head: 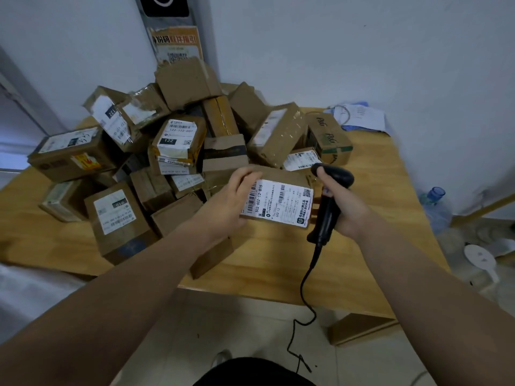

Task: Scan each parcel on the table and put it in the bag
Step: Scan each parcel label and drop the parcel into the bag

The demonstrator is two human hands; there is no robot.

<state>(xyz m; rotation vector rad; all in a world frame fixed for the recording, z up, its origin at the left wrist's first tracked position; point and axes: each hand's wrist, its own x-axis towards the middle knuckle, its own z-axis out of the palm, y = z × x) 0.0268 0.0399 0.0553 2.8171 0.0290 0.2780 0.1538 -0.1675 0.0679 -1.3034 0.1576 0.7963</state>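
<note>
My right hand is wrapping its fingers round the grip of the black barcode scanner, whose cable is hanging off the near edge of the wooden table. My left hand is gripping the left end of the small cardboard parcel just above the table, fingers curled over its far edge. The parcel's shipping label is facing up at me with its long axis running left to right, just left of the scanner. I judge the scanner head needs tipping left onto it, while the parcel heap is waiting beyond and I am seeing no bag.
</note>
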